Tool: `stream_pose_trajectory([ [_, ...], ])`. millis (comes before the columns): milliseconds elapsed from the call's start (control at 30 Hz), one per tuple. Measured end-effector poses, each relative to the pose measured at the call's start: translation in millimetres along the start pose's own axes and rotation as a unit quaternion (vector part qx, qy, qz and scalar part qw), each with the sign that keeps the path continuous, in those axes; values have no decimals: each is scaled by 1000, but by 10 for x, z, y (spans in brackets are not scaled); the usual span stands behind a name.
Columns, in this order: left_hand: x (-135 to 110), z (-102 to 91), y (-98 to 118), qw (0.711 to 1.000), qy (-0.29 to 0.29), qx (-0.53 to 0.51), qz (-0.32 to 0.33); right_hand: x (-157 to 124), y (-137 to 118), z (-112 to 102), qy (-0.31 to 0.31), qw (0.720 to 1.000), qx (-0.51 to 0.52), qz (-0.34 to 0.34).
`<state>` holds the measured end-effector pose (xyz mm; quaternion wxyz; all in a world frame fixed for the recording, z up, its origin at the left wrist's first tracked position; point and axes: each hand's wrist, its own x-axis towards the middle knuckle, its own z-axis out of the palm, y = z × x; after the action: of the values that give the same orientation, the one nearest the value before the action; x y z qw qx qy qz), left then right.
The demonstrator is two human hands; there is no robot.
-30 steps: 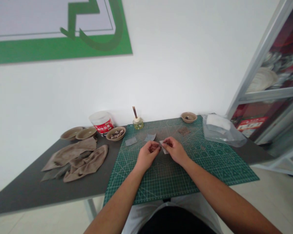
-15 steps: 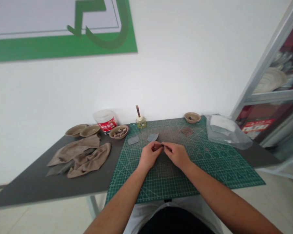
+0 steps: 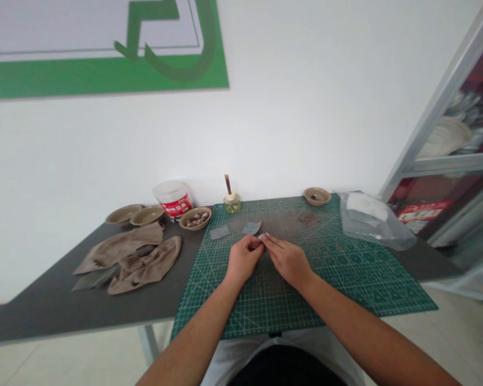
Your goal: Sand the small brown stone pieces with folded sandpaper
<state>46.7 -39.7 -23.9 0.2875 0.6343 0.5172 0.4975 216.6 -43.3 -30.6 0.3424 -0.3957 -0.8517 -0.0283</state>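
My left hand (image 3: pixel 244 259) is closed in a pinch above the middle of the green cutting mat (image 3: pixel 326 289). Against its fingertips press the fingers of my right hand (image 3: pixel 288 261), held close together. A small pale bit (image 3: pixel 261 236) shows at the meeting fingertips; the fingers cover most of it, so its kind cannot be made out. Just beyond my hands lie a grey square sheet with a curled edge (image 3: pixel 251 228) and a second flat grey sheet (image 3: pixel 219 232). A brown patch of scrap (image 3: pixel 308 219) rests farther right on the mat.
Left on the dark table (image 3: pixel 145 311) are brown cloths (image 3: pixel 153 265), two tan bowls (image 3: pixel 147 215), a bowl of small roundish pieces (image 3: pixel 195 219) and a plastic tub (image 3: pixel 173 198). At the back stand a reed diffuser (image 3: pixel 232 202) and another bowl (image 3: pixel 317 197); a clear bag (image 3: pixel 376 220) lies right.
My right hand's fingers have straightened and shifted slightly left over the left fingertips. A pale bit now shows there, where a dark one showed before.
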Motion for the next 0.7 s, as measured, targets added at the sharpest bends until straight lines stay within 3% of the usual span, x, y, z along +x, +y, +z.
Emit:
stream_pose_trajectory([
  [400,-14,10,37,999,21,-25,-7,-1,-48,-17,1,1000,-6,11],
  [600,-13,18,55,999,17,-44,-7,3,29,-12,53,993,64,79],
  [700,-8,19,56,999,6,-44,-1,-9,4,-8,50,995,68,53],
])
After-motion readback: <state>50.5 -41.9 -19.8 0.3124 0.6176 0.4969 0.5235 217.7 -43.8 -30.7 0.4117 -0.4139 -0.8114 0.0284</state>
